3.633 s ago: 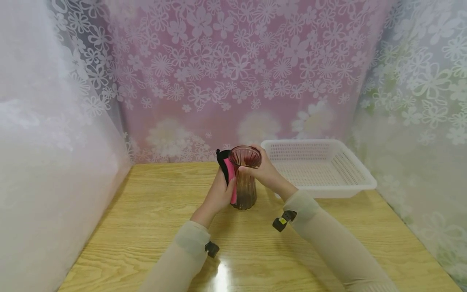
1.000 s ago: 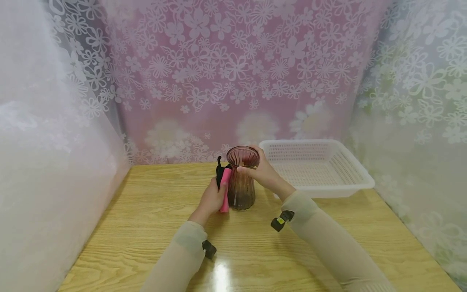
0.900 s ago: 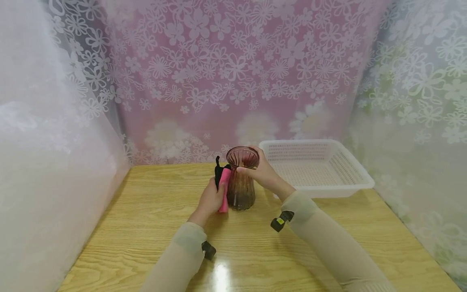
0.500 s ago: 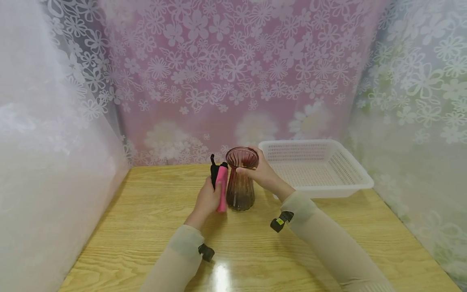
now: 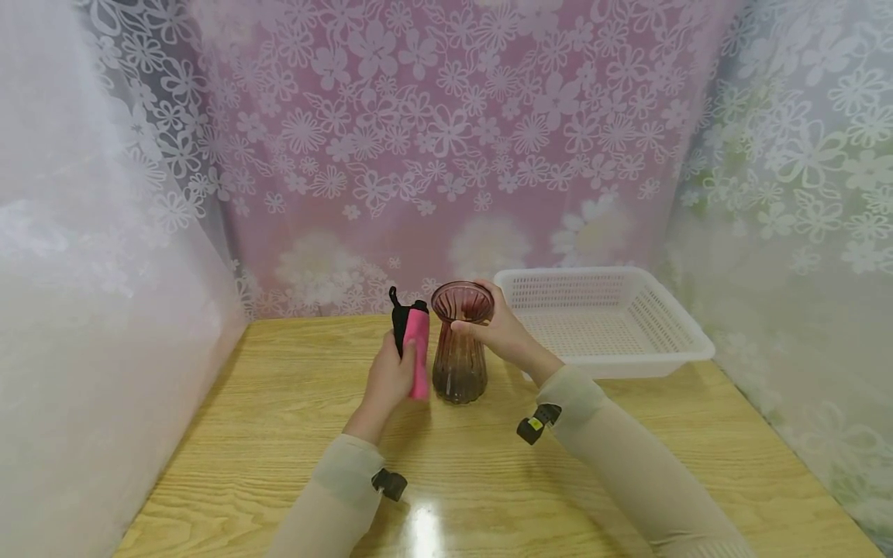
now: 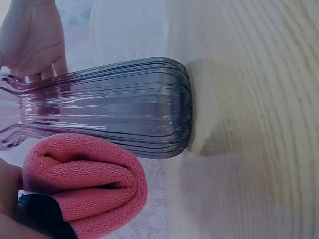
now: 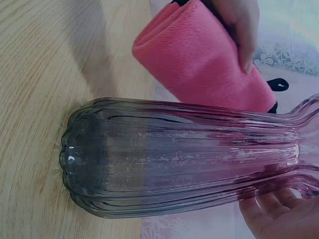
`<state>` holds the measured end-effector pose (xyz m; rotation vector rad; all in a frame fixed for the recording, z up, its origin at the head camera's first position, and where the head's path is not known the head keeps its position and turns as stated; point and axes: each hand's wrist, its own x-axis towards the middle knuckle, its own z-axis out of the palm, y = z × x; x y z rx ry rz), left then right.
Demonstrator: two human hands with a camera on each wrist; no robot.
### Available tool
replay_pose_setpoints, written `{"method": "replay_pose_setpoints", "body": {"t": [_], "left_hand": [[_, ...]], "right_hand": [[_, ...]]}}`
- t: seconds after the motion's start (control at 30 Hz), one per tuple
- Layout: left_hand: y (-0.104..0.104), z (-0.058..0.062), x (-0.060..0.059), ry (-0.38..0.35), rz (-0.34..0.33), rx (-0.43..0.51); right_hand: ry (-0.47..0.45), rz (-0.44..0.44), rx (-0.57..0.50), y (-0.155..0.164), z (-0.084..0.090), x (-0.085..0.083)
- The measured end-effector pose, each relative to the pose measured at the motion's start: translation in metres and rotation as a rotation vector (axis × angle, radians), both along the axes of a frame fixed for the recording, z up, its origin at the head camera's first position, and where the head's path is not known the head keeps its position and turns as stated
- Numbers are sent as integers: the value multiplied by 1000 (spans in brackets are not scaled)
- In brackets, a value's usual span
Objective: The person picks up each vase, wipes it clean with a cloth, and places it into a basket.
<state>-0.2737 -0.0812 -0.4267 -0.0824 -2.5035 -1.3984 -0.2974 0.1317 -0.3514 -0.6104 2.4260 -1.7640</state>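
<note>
A ribbed glass vase point(image 5: 460, 360), purplish at the flared rim and greyish toward the base, stands upright on the wooden table. My right hand point(image 5: 498, 325) grips its neck from the right, thumb in front and fingers behind; the right wrist view shows fingertips point(image 7: 271, 201) against the glass. To the left, my left hand point(image 5: 391, 376) holds a folded pink cloth point(image 5: 418, 349) with black edging and a small black hanging loop. In the left wrist view the terry folds of the cloth point(image 6: 89, 184) show close beside the vase point(image 6: 114, 107).
A white perforated plastic basket point(image 5: 607, 360) stands behind and right of the vase, near the right forearm. Floral curtains enclose the wooden table point(image 5: 293, 434) at the back point(image 5: 446, 155) and both sides.
My left hand has drawn the pink cloth away from the vase to the left and slightly up, opening a small gap. The right hand and vase have hardly moved.
</note>
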Motion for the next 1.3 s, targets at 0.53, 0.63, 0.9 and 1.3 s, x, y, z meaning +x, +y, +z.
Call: {"method": "replay_pose_setpoints", "body": {"t": [0.53, 0.63, 0.9, 1.3], "left_hand": [[2, 23, 6, 165, 25, 119], [4, 24, 5, 204, 35, 134], [10, 26, 3, 293, 35, 193], [29, 29, -1, 375, 22, 267]], "right_hand": [[-20, 3, -12, -1, 7, 6], [-19, 1, -7, -1, 7, 6], [-12, -2, 4, -1, 7, 6], [-3, 2, -23, -2, 6, 5]]}}
